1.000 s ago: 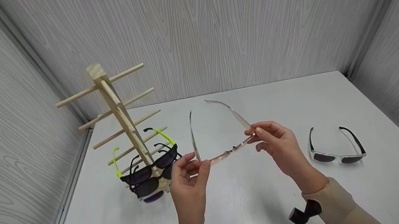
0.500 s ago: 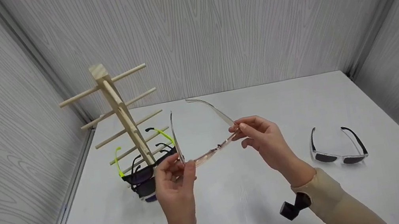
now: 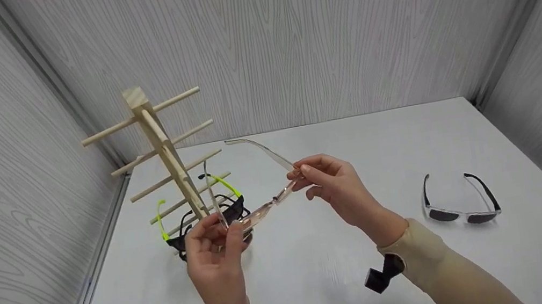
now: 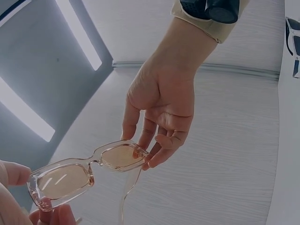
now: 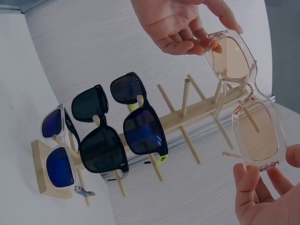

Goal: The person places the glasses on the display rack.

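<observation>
Clear pinkish sunglasses point(image 5: 258, 129) with tan lenses are held up over the table, temples spread and pointing away from me. My left hand point(image 3: 215, 253) pinches one hinge corner between thumb and fingers. At the opposite corner my right hand point(image 3: 331, 186) pinches the frame in the same way. In the left wrist view the tan lenses point(image 4: 65, 180) face the camera. Behind the left hand stands a wooden display rack point(image 3: 160, 142) with crossbars. Its lower bars carry black sunglasses with yellow-green temples point(image 5: 143, 129), black sunglasses point(image 5: 103, 147) and clear-framed sunglasses with blue lenses point(image 5: 60, 166).
Another pair of sunglasses point(image 3: 460, 214), clear in front with dark lenses and black temples, lies on the white table point(image 3: 346, 281) to the right. Wood-grain panels point(image 3: 286, 41) enclose the table at the back and both sides. The rack's upper crossbars point(image 3: 175, 99) bear no glasses.
Both hands have moved left with the pinkish sunglasses, which now overlap the rack's lower bars in the head view. The rack and the sunglasses lying on the table have stayed put.
</observation>
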Tool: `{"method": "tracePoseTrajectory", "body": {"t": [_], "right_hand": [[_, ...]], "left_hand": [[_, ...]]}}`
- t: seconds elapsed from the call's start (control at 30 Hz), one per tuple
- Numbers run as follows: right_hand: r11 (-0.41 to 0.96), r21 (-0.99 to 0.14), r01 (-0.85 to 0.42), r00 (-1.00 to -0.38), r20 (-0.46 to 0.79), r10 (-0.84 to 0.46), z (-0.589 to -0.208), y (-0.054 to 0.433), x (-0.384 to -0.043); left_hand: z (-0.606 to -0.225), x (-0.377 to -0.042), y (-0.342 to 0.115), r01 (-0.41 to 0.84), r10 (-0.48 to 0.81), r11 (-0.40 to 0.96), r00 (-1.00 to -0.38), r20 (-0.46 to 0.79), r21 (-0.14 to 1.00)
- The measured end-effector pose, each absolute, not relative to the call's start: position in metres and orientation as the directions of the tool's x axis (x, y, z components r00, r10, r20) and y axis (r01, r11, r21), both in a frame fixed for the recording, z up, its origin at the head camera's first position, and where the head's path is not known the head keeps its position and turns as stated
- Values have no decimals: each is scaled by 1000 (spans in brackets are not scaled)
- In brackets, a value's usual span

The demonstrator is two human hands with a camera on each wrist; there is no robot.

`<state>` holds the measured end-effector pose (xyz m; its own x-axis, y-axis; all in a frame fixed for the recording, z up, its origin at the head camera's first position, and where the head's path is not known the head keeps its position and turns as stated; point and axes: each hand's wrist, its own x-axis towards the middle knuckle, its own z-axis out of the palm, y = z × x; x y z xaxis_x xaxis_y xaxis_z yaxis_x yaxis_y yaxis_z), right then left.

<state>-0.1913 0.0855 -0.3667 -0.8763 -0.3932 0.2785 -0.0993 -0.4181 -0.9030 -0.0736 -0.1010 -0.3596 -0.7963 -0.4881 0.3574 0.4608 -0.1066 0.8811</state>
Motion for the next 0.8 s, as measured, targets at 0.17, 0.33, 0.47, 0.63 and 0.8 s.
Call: {"method": "tracePoseTrajectory", "body": {"t": [0.17,0.33,0.47,0.63,0.8], "right_hand": [[-415,-906,-87,-859,279,-429,-362,73,-195],[-391,-916,-88,-857,269,-439,-358,61,-197],[-372,-924,-85,-855,259,-449,-356,51,-198],[-338,-937,-89,-851,248,-462,-355,43,-199],[-323,-943,-83,-851,236,-469,-353,36,-198]], "left_hand": [[-357,-73,-111,491,-535,-81,-756,378,867],[-355,-71,-119,486,-573,-89,-739,355,869],[-354,-71,-125,485,-598,-95,-726,339,869],[-353,-70,-131,485,-624,-98,-710,326,869],[-353,-68,-136,474,-643,-84,-698,316,877]]}}
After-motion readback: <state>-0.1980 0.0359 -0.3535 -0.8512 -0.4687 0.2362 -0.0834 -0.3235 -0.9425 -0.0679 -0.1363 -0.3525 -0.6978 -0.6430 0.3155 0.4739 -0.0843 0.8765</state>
